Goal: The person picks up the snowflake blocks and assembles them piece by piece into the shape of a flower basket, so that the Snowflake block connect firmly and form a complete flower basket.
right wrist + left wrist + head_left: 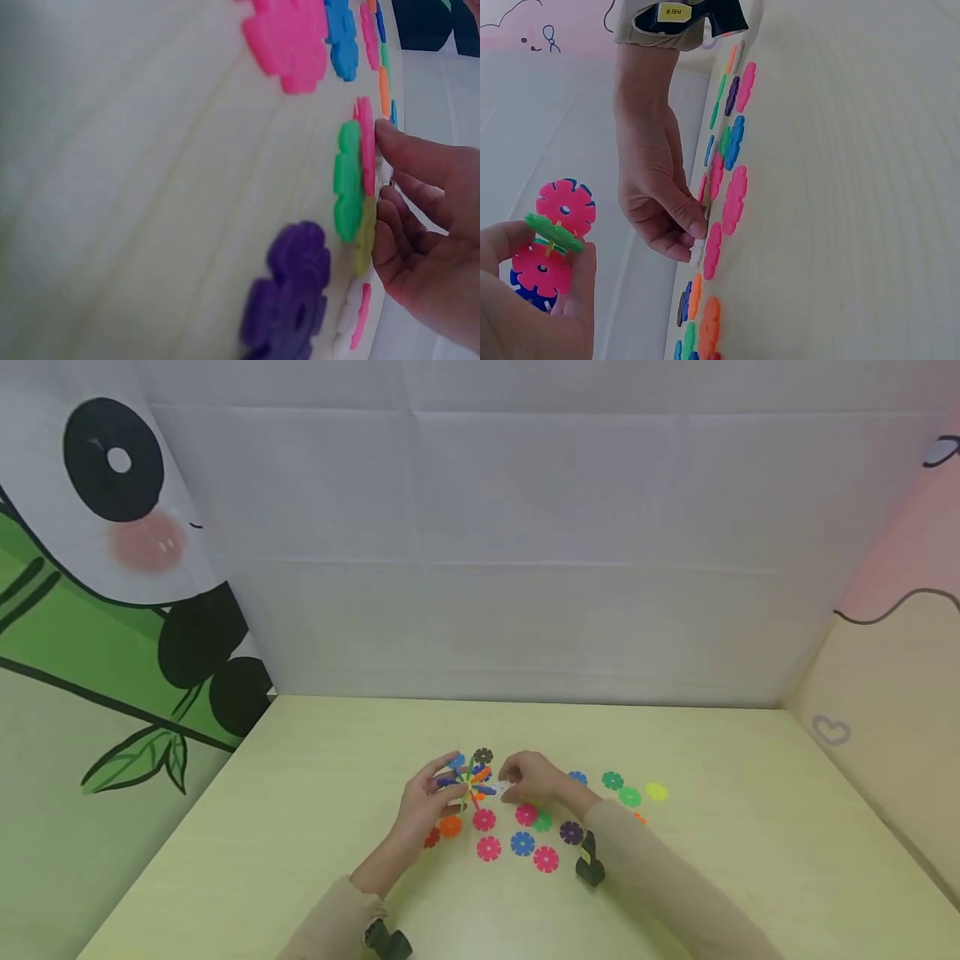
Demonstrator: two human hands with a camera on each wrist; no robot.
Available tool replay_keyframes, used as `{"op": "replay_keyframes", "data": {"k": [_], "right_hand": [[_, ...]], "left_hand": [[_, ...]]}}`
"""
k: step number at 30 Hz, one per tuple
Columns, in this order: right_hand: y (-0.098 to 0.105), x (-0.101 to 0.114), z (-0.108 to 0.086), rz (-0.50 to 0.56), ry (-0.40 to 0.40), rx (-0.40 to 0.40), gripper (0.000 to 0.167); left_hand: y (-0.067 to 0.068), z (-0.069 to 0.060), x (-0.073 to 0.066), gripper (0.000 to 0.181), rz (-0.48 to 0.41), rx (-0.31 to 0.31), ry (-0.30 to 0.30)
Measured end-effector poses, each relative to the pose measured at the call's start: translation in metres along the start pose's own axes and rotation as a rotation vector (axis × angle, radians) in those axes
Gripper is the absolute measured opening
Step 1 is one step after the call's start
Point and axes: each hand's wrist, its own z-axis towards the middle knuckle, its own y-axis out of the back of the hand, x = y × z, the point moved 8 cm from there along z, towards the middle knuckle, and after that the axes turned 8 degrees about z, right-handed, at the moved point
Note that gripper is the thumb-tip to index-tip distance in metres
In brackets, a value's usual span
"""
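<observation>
My left hand (418,807) grips a joined cluster of slotted snowflake discs (472,786), held above the table. In the left wrist view, its thumb and fingers pinch a green disc (553,232), with pink discs (567,206) and a blue one attached around it. To the right of the cluster, my right hand (536,776) pinches a white snowflake disc (502,789) low over the table. The white disc (696,253) shows between thumb and fingertips in the left wrist view. In the right wrist view the fingers mostly hide it.
Loose discs lie spread on the pale table (300,827): several pink ones (489,848), a blue (522,843), a purple (572,833), an orange (450,827), and green and yellow ones (657,791) at the right. A white backdrop (525,568) stands behind the table.
</observation>
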Motion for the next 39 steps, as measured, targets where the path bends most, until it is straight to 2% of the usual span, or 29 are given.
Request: {"op": "replay_keyframes", "data": {"k": [4,6,8,13,16,19,22,26,30,39], "right_hand": [[0.008,0.013,-0.008,-0.023,0.072,-0.066,0.018],[0.016,0.021,-0.016,0.014,0.097,-0.116,0.015],[0.024,0.029,-0.025,0.110,0.117,-0.163,0.011],[0.048,0.050,-0.052,0.454,0.133,-0.255,0.017],[0.055,0.058,-0.061,0.541,0.124,-0.276,0.018],[0.054,0.061,-0.066,0.540,0.122,-0.271,0.017],[0.052,0.065,-0.070,0.497,0.155,-0.286,0.016],[0.051,0.071,-0.076,0.398,0.203,-0.365,0.013],[0.050,0.077,-0.080,0.337,0.222,-0.432,0.014],[0.045,0.079,-0.085,0.340,0.254,-0.515,0.011]], "left_hand": [[-0.003,-0.001,0.001,0.048,-0.002,0.018,0.006],[-0.004,0.000,0.002,0.047,0.002,0.026,0.020],[-0.005,0.001,0.004,0.047,0.004,0.036,0.037],[-0.008,0.004,0.008,0.046,-0.027,0.063,0.071],[-0.010,0.005,0.008,0.046,-0.047,0.073,0.066],[-0.013,0.004,0.005,0.045,-0.042,0.076,0.051],[-0.016,0.003,0.003,0.046,-0.006,0.067,0.035],[-0.018,0.002,-0.001,0.045,0.035,0.041,-0.007],[-0.018,0.001,-0.007,0.043,0.037,0.020,-0.071],[-0.022,-0.003,-0.019,0.041,0.011,-0.028,-0.223]]}}
